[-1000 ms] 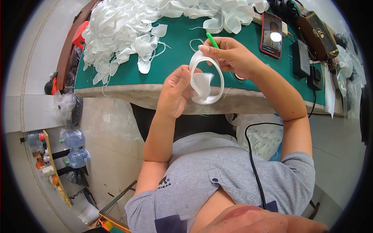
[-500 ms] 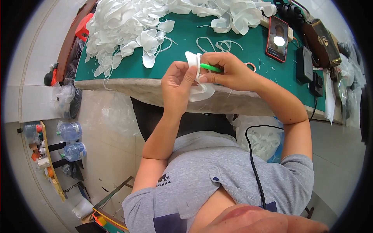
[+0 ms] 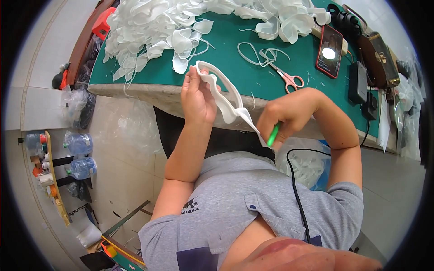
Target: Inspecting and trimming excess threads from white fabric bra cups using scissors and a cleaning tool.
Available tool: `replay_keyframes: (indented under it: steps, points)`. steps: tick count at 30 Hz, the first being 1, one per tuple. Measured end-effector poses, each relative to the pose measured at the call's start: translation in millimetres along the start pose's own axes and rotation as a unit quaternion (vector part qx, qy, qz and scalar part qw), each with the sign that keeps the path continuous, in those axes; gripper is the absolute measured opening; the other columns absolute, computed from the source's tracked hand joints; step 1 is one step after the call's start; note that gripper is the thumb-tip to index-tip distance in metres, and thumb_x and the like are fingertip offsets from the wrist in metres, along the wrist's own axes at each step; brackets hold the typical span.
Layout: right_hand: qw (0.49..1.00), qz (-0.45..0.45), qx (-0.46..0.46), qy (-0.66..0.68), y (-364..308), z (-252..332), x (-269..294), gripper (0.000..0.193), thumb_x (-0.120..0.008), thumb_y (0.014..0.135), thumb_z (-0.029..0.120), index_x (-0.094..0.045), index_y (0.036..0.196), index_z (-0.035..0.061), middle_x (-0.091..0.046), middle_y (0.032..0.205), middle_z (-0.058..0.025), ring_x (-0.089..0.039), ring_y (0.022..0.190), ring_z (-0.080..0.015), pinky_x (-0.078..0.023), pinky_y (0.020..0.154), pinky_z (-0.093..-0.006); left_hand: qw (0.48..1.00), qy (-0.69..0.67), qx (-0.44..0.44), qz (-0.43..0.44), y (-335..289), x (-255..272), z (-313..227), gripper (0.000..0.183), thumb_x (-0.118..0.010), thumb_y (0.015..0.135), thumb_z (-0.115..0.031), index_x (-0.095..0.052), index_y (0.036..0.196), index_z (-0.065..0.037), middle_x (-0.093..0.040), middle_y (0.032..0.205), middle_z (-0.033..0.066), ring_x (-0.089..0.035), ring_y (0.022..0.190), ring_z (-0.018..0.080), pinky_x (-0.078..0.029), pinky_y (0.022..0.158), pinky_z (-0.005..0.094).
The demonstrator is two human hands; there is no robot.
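Note:
My left hand (image 3: 199, 104) grips one end of a white, wavy-edged soft ring (image 3: 224, 108), shaped like a goggle gasket, just in front of the table's edge. From its other end a thin white strip (image 3: 251, 123) stretches toward my right hand (image 3: 290, 115). That hand is closed round a slim bright green tool (image 3: 273, 134), whose working tip I cannot make out. The strip's end meets the fingers there, partly hidden. Pink-handled scissors (image 3: 290, 80) lie on the green tabletop (image 3: 253, 81), beside a loose looped white strip (image 3: 246, 55).
A large heap of white pieces (image 3: 149, 29) covers the far left of the table, with more curved pieces (image 3: 289, 25) at the back. A phone (image 3: 329, 52), a black box (image 3: 357, 82) and a brown case (image 3: 378, 58) sit at right. A dark cable (image 3: 293, 185) hangs before me.
My right hand has moved down and toward me with the green tool, drawing the strip out. My left hand has shifted slightly left, and the ring now hangs spread between the hands. The scissors are uncovered.

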State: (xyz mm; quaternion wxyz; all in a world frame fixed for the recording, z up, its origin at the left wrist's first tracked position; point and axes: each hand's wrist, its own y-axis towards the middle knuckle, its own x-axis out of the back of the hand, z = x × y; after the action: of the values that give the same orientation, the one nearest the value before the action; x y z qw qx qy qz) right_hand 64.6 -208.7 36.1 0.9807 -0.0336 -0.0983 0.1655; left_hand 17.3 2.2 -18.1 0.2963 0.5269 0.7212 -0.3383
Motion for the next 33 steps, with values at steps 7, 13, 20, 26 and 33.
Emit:
replay_keyframes:
  steps: [7,13,20,26,33]
  points:
    - [0.982,0.183,-0.029,0.031,-13.3,0.7,6.6,0.020,-0.067,0.086,0.017,-0.062,0.084,-0.0024,-0.058,0.068,-0.0107,-0.056,0.063,-0.0238,-0.041,0.056,-0.0352,0.962,-0.220,0.096,0.128,15.5,12.0,-25.1,0.020,-0.048,0.098,-0.023,-0.051,0.094,-0.003,-0.048,0.081,0.0054,-0.038,0.054,0.0093,-0.028,0.029,0.0212]
    - [0.984,-0.020,-0.147,-0.097,-24.9,26.2,30.5,0.019,-0.066,0.086,0.016,-0.062,0.086,-0.0020,-0.058,0.068,-0.0105,-0.054,0.060,-0.0175,-0.041,0.055,-0.0304,0.939,-0.251,0.124,0.198,1.9,-5.3,-42.0,0.020,-0.045,0.099,-0.021,-0.052,0.097,-0.003,-0.046,0.079,0.0062,-0.037,0.054,0.0097,-0.027,0.030,0.0202]
    - [0.821,-0.519,-0.055,-0.232,14.6,29.3,96.8,0.036,-0.063,0.089,0.028,-0.062,0.115,0.0025,-0.063,0.087,-0.0003,-0.052,0.070,-0.0057,-0.042,0.056,-0.0235,0.970,0.172,-0.112,0.129,-39.6,-29.3,-31.9,0.015,-0.054,0.096,-0.019,-0.053,0.098,-0.005,-0.059,0.083,0.0043,-0.050,0.060,0.0049,-0.040,0.043,0.0208]
    - [0.933,-0.356,-0.032,0.036,-4.8,39.4,40.0,0.059,-0.069,0.082,0.045,-0.057,0.116,-0.0025,-0.060,0.095,-0.0016,-0.050,0.078,-0.0057,-0.041,0.063,-0.0200,0.930,0.256,-0.107,0.242,-55.5,-32.0,-21.4,0.018,-0.057,0.094,-0.017,-0.054,0.100,0.000,-0.063,0.077,0.0049,-0.055,0.062,0.0055,-0.043,0.053,0.0183]
    - [0.801,-0.574,-0.167,0.015,-85.6,97.6,-75.9,0.063,-0.083,0.067,0.013,-0.052,0.119,-0.0029,-0.060,0.095,-0.0084,-0.059,0.084,-0.0151,-0.048,0.074,-0.0275,0.697,0.566,-0.221,0.381,1.5,-26.9,-2.9,0.037,-0.062,0.091,-0.020,-0.052,0.124,-0.007,-0.059,0.119,0.0111,-0.058,0.105,0.0274,-0.045,0.090,0.0367]
